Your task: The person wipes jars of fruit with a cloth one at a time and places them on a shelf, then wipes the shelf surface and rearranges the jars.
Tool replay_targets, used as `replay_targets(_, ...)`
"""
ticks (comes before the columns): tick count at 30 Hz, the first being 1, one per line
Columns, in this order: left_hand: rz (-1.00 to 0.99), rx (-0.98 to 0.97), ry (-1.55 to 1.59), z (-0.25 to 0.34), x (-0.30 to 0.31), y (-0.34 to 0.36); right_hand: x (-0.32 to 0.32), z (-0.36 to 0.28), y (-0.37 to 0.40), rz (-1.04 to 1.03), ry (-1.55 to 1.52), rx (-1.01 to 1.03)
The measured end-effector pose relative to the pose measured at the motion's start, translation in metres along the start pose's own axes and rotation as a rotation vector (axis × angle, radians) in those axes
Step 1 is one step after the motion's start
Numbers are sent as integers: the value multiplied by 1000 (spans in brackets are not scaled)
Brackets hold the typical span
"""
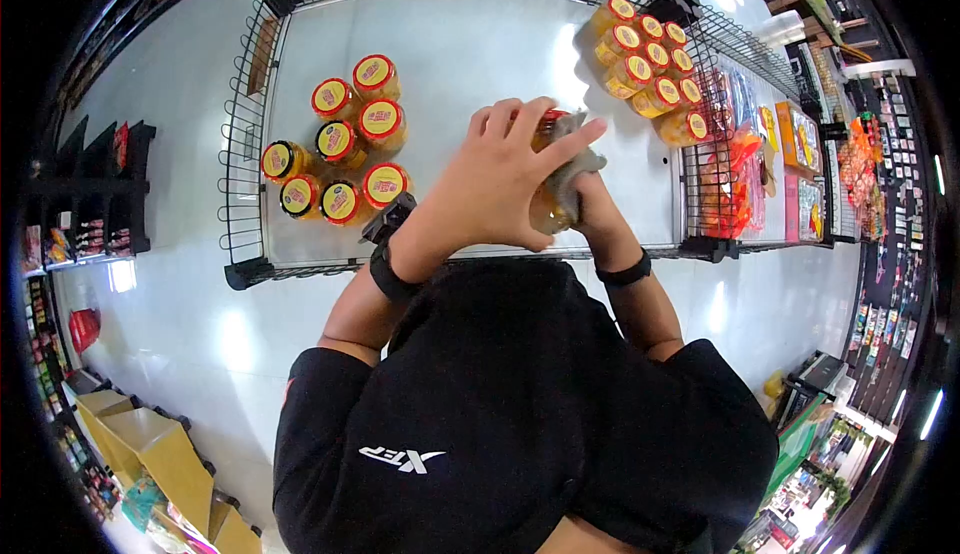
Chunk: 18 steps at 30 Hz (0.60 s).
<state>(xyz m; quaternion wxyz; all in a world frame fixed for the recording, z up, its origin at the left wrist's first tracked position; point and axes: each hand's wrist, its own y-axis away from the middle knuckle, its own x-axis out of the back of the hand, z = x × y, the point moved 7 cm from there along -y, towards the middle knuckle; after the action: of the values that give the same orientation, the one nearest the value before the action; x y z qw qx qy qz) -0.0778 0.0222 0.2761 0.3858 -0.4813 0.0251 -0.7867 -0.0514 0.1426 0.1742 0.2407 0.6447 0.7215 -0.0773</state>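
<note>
My left hand (495,174) is spread over a glass jar (547,212) with a red lid, its fingers curving round the jar's upper side. On the jar's right side, my right hand (597,206) presses a grey cloth (572,176) against the glass. The jar is tilted above the white surface of a wire-sided display table (450,34). Left of my hands stand several jars with yellow-labelled lids (381,120). A tight cluster of similar jars (657,55) stands at the back right. Both hands partly hide the held jar.
Black wire fencing (240,154) borders the table. Beyond its right side lie packaged goods (740,174) in orange and red. Shelves (90,194) stand at the far left, a red object (84,330) is on the floor, and cardboard boxes (165,454) are at the lower left.
</note>
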Motion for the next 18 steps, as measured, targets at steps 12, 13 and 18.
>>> replay_targets(12, 236, 99, -90, -13, 11, 11, -27, -6, -4, 152, -455, -162)
replay_targets(13, 268, 128, -204, -10, 13, 9, -32, -10, -4, 189, -427, -122)
replay_targets(18, 292, -98, -270, 11, 24, 20, -18, 14, -3, -187, -813, -44)
